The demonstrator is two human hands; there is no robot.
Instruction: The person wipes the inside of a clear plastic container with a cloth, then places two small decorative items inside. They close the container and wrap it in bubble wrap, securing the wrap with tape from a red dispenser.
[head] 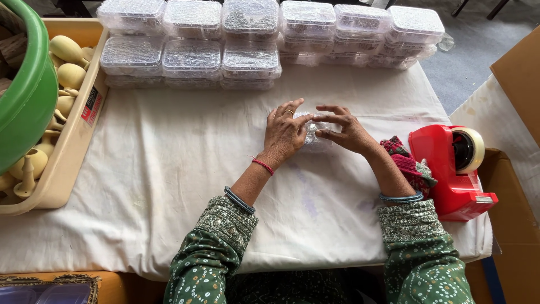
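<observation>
Two hands meet over one small clear plastic box (pixel 313 133) near the middle of the cloth-covered worktop (pixel 169 169), well in front of the stacked boxes (pixel 253 42) along the far edge. The left hand (pixel 286 132) lies over the box's left end, fingers curled down onto it, grip closed loosely around that side. The right hand (pixel 344 130) comes in from the other end, fingers spread and bent, tips touching the box's top and right side; grip half open, not a full clasp. The box is mostly hidden between the palms, so its lid state cannot be told.

Step in hand, by my reading: closing or pressing shut a filled box, of the same kind as the stacked boxes behind it. The next move likely calls for even pressure at both ends so the lid seats, with the box kept flat on the cloth.

Right of the box: a folded red and green cloth (pixel 409 164), then a red tape dispenser (pixel 455 169) just beyond it. Far left of the box: a beige tray (pixel 73 152) of pale wooden pieces (pixel 66 62), with a green tub (pixel 25 84) overhanging it.
</observation>
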